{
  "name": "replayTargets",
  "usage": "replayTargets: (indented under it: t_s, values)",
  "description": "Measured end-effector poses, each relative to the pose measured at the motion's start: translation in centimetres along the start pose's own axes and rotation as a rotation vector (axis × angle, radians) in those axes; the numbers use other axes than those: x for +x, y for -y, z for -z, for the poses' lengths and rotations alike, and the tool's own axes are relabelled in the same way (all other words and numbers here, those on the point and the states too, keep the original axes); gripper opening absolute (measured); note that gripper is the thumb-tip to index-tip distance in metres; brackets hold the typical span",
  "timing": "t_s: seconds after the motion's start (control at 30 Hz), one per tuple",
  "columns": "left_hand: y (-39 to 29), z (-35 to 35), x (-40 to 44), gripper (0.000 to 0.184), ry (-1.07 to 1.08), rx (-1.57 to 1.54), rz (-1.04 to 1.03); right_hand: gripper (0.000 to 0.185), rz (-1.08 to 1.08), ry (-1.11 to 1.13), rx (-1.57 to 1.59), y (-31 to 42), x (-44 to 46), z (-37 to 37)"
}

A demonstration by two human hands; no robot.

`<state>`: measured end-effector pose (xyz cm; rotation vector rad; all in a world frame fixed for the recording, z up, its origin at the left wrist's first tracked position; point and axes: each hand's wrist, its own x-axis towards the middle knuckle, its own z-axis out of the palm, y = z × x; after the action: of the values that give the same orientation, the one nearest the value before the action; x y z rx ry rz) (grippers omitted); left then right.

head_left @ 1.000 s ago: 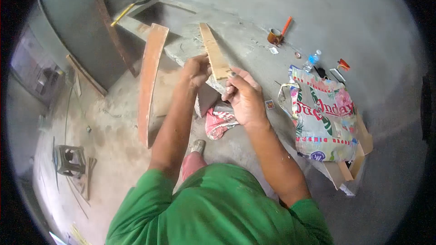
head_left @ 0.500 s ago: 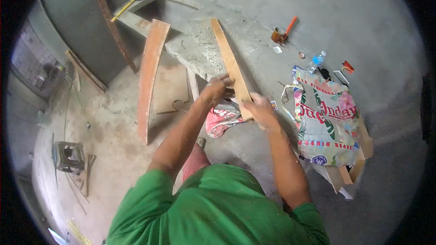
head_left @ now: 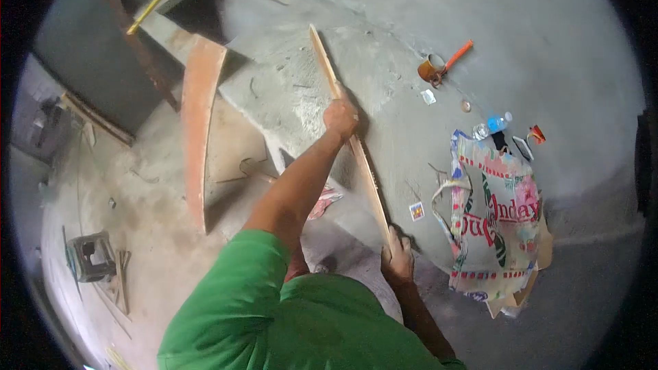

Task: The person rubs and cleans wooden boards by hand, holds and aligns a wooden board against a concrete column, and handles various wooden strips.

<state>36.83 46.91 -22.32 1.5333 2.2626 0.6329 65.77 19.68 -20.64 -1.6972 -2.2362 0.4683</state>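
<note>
A long narrow wooden board [head_left: 369, 179] runs slantwise over the concrete ledge, turned so that its thin edge faces me. My left hand [head_left: 340, 118] is closed around it at about its upper third. My right hand [head_left: 398, 259] grips the near end, with fingers wrapped over the edge. Beneath my left forearm, part of a red and white plastic sack [head_left: 325, 201] shows. A small, colourful printed box or card [head_left: 417, 211] lies on the ledge to the right of the board.
A reddish plank [head_left: 200, 123] leans against the ledge [head_left: 271, 85] at left. On the right are a printed bag [head_left: 497, 216], a plastic bottle [head_left: 500, 122], a brown mug [head_left: 431, 68] and an orange-handled tool [head_left: 458, 55]. A stool [head_left: 92, 258] stands at lower left.
The board has turned from its broad face onto its edge. My left hand has moved up along it and closed around it; my right hand has moved down, nearer to me.
</note>
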Motion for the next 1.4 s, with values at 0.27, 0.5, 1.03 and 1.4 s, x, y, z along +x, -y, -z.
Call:
replayTargets:
  t_s: [0.27,0.5,1.03,1.4]
  values:
    - [4.0,0.5,16.2,0.086,-0.026,-0.025,-0.060,0.041,0.121,0.025,0.057,4.0,14.4,-4.3]
    - [4.0,2.6,22.1,0.028,0.060,0.127,-0.122,0.029,-0.027,0.093,0.154,6.2,22.0,-4.8]
    - [6.7,2.5,24.3,0.070,-0.074,-0.078,0.022,0.022,-0.242,0.184,0.244,5.8,25.2,-6.2]
    - [1.9,1.5,10.3,0.086,0.179,-0.116,-0.003,0.031,0.114,0.165,-0.076,1.1,10.8,-1.6]
